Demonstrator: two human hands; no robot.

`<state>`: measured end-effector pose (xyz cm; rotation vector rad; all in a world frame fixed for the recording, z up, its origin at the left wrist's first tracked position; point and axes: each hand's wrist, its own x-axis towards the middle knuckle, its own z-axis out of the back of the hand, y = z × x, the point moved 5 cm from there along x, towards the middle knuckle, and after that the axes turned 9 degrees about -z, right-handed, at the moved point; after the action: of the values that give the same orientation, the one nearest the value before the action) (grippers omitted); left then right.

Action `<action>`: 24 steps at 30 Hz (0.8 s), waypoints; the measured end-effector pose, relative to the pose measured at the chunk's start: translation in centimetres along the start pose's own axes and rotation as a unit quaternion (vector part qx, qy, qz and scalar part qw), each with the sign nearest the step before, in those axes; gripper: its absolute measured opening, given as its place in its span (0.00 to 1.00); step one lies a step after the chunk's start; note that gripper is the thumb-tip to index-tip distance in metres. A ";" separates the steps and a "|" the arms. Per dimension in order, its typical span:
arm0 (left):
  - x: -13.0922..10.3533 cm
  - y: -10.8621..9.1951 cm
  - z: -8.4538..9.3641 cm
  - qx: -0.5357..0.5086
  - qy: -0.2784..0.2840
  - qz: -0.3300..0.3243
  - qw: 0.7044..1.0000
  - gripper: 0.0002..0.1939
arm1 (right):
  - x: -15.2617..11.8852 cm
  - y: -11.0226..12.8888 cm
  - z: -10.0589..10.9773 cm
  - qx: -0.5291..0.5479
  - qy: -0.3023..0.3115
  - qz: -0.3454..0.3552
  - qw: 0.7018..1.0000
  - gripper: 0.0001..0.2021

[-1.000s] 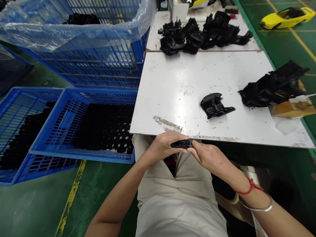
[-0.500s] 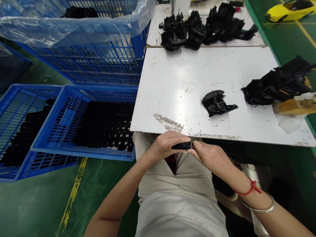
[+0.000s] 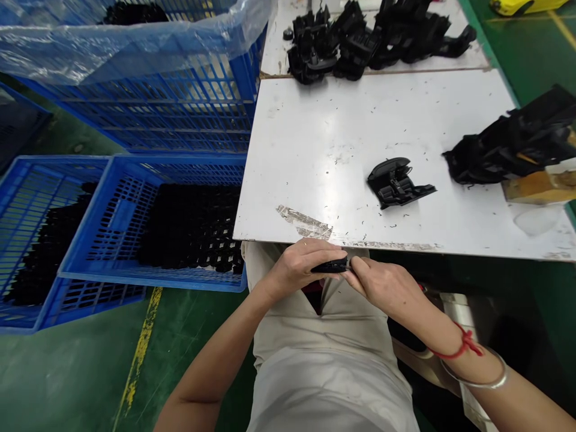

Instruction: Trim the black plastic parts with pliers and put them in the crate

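Observation:
Just off the front edge of the white table (image 3: 297, 156), above my lap, my left hand (image 3: 299, 267) grips a small black plastic part (image 3: 330, 265) between thumb and fingers. My right hand (image 3: 382, 282) is closed at the right end of that part, thumb and forefinger pinched together; what they hold, if anything, is too small to make out. On the table, ahead and to the right of my hands, lies a black molded piece (image 3: 398, 183).
Black parts (image 3: 355, 45) are heaped at the table's back, with a stack (image 3: 508, 144) at right beside a yellow-brown box (image 3: 542, 186). On the left stand a blue crate (image 3: 90, 264) of black parts and a taller plastic-lined crate (image 3: 180, 108).
The view has shifted slightly. The black part in my left hand has turned a little, showing a smoother side. Both hands stay in nearly the same place.

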<state>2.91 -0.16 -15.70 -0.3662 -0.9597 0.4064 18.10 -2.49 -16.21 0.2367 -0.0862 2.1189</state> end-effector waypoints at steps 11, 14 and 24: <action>0.0 0.4 -0.1 -0.014 0.008 0.015 1.000 0.15 | 0.2 0.1 -1.0 0.014 0.044 0.011 0.999 0.19; 0.1 0.3 -0.1 -0.008 0.012 0.016 1.000 0.15 | 0.2 0.1 -1.3 0.033 0.051 0.009 0.998 0.19; 0.1 -0.2 0.0 0.008 0.007 -0.003 1.000 0.17 | -0.2 -0.6 -0.6 0.166 0.136 -0.041 0.976 0.15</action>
<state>3.04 -0.30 -15.53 -0.3510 -0.9438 0.4046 18.60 -2.24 -16.89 0.1415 0.4342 2.0548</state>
